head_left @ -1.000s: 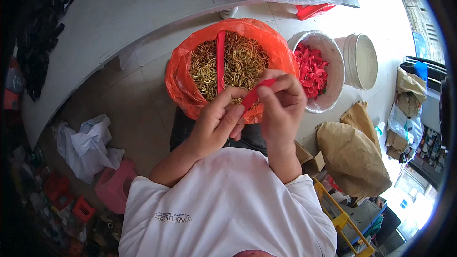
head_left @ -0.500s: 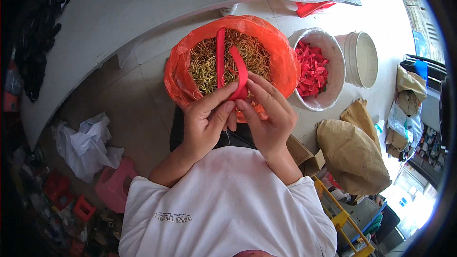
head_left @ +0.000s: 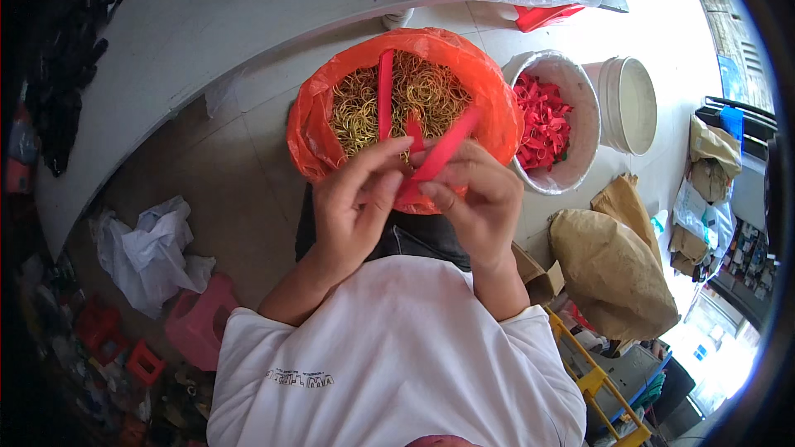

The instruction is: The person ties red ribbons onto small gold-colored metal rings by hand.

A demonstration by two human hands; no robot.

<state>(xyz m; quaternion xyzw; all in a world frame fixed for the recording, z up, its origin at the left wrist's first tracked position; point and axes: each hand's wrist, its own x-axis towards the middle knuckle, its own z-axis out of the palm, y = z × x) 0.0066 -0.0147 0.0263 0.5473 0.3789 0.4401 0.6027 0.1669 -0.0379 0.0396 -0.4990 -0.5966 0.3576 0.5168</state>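
Observation:
A flat red ribbon (head_left: 448, 146) is folded between my two hands, its slanted end somewhat blurred. Pinched by the thumb and fingers of my right hand (head_left: 483, 190), that end points up and to the right. My left hand (head_left: 352, 203) holds the ribbon's other part, where a long straight length stands up past the forefinger. The fold between the hands is partly hidden by the fingers. Just beyond, an orange plastic bag (head_left: 310, 136) with its mouth spread wide holds a heap of thin gold-coloured rings (head_left: 356, 103).
To the right stands a white bucket (head_left: 590, 128) of red ribbon pieces (head_left: 542, 120), beside another pale bucket (head_left: 629, 108). A brown paper sack (head_left: 609, 269) sits nearer. A curved grey table (head_left: 199, 25) spans the far left. White crumpled plastic (head_left: 149, 248) and a pink stool (head_left: 201, 323) are at left.
The ribbon's free end has swung from upright near the middle to slanting up and right. My right hand has turned with it, and my left thumb and forefinger have spread slightly.

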